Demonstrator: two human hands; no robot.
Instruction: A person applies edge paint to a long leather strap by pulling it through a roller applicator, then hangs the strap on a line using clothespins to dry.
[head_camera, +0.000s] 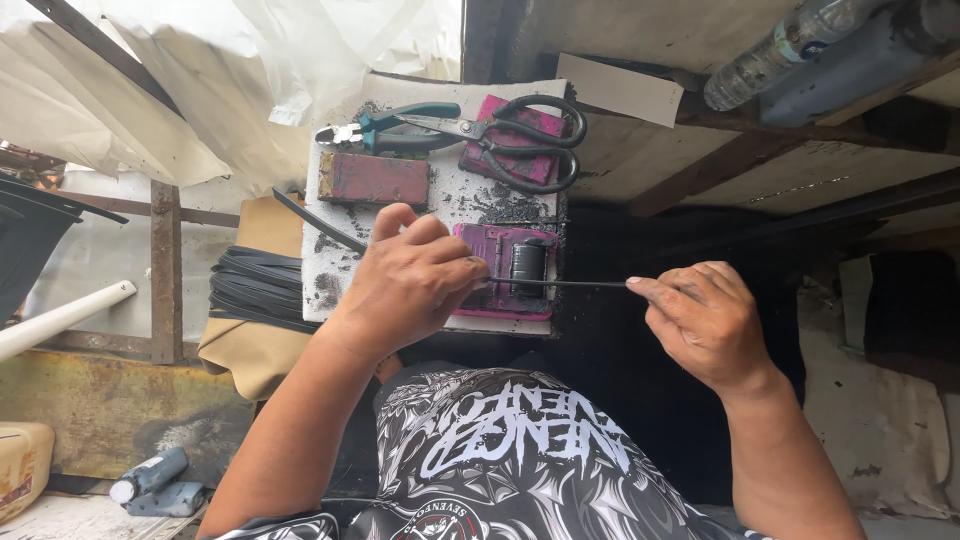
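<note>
My left hand (410, 280) pinches a thin black strip (570, 284) and rests over a pink tool block (500, 275) with a black roller on a white foam board (445, 200). The strip runs right to my right hand (705, 320), which pinches its other end between thumb and forefinger. Behind my left hand another length of black strip (315, 220) sticks out toward the upper left. The strip is held level and taut between both hands.
On the board's far side lie black-handled scissors (520, 135), green-handled pliers (395, 128) and two more pink blocks (373, 178). A coil of black strips (255, 290) sits left of the board. A plastic bottle (770, 50) lies on the upper right shelf.
</note>
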